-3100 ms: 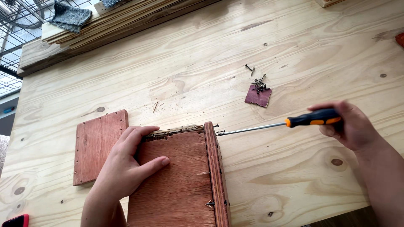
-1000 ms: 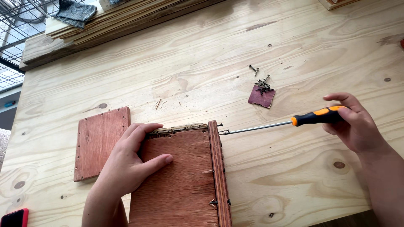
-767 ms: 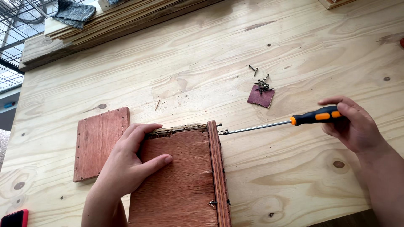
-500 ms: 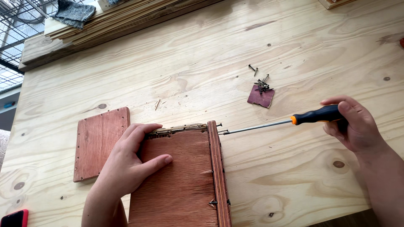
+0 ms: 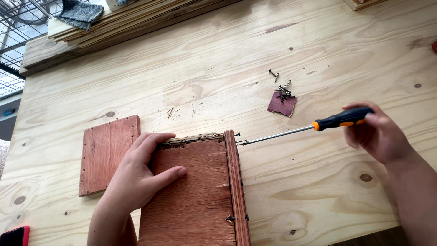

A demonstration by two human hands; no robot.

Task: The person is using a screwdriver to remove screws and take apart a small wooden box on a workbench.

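Note:
My left hand (image 5: pixel 139 177) presses flat on a reddish-brown wooden box piece (image 5: pixel 195 196), fingers spread over its top left corner. My right hand (image 5: pixel 378 134) grips the black and orange handle of a long screwdriver (image 5: pixel 309 129). Its shaft runs left, and the tip meets a screw (image 5: pixel 240 142) sticking out of the box's upright right side board (image 5: pixel 234 182) near the top corner. Another screw (image 5: pixel 230 219) pokes out lower on that board.
A separate reddish wooden panel (image 5: pixel 107 155) lies left of my hand. Several loose screws (image 5: pixel 283 91) sit by a small dark scrap (image 5: pixel 281 105). Stacked planks (image 5: pixel 136 23) and grey cloth (image 5: pixel 79 11) lie at the far edge. A red phone (image 5: pixel 13 236) is bottom left.
My right hand has shifted its grip on the screwdriver handle, turning it a little. The shaft stays on the screw and my left hand has not moved.

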